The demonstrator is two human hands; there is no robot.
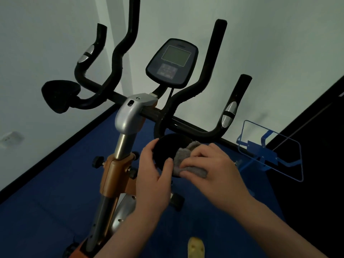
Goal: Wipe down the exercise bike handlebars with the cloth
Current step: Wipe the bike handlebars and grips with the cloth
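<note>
Grey terry cloth (188, 162) bunched under the right hand (210, 168), pressed on the black elbow pad (165, 151).

The right fingers curl over the cloth, pinning it to the round padded disc at the near right of the handlebars (197, 86); the left hand (154, 174) grips the pad's rim, steadying it. Best to keep that brace and rub in firm circles to the edge. Beyond rise matte foam-sleeved tubes with curved, glossy silver sensor plates (229, 114).
</note>
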